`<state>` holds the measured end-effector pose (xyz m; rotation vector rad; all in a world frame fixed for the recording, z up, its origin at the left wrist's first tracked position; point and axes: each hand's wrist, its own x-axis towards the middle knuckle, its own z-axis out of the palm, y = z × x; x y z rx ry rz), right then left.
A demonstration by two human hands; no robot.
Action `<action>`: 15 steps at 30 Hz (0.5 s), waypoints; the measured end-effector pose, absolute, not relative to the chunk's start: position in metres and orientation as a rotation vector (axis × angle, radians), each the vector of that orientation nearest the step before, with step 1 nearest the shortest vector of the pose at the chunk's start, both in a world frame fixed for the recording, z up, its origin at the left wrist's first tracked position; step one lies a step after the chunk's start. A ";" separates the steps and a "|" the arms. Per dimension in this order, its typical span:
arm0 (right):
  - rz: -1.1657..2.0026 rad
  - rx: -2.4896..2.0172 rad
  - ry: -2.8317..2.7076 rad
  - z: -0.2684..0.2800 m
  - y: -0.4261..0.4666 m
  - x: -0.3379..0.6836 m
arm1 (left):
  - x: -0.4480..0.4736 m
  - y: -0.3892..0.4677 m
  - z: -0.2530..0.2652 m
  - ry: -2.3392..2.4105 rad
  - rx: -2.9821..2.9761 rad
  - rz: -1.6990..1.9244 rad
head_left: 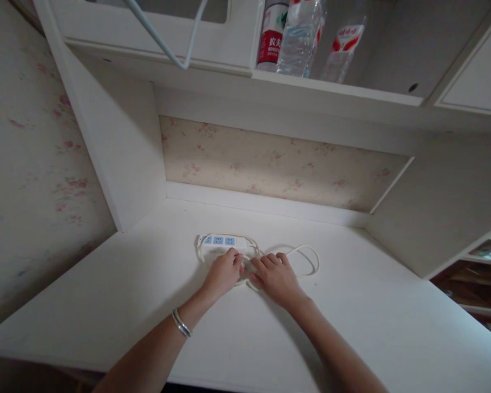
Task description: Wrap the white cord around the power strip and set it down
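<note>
A white power strip (237,243) with several blue sockets lies on the white desk, just beyond my hands. Its cream cord (311,255) loops over and around the strip, runs beneath my hands and makes another loop to the right. My left hand (225,271) has its fingers closed on the cord, close to the strip's near side. Beside it, my right hand (276,275) curls its fingers over the cord where the strands cross. The fingertips of both hands nearly meet, and the cord between them is partly hidden.
The white desk (147,305) spreads around my hands, with a side panel (118,147) at left and another at right. Overhead, a cabinet shelf (335,90) holds several plastic bottles (297,43). A pale bent rod or cable (163,46) hangs at upper left.
</note>
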<state>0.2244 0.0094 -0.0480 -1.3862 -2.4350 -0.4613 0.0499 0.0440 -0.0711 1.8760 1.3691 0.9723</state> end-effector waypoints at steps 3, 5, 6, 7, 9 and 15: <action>-0.490 -1.362 -2.398 -0.051 0.008 0.235 | 0.049 0.044 -0.069 1.402 1.929 0.990; -0.489 -1.364 -2.324 -0.049 0.005 0.245 | 0.047 0.045 -0.067 1.475 1.972 0.985; -0.482 -1.369 -2.260 -0.047 0.003 0.251 | 0.045 0.046 -0.066 1.519 2.000 0.982; -0.465 -1.373 -2.176 -0.045 0.002 0.257 | 0.044 0.047 -0.065 1.561 2.030 0.984; -0.386 -1.376 -1.949 -0.041 -0.001 0.272 | 0.041 0.049 -0.064 1.623 2.089 1.008; 0.166 -1.253 -0.923 -0.032 0.002 0.321 | 0.035 0.059 -0.067 1.656 2.183 1.087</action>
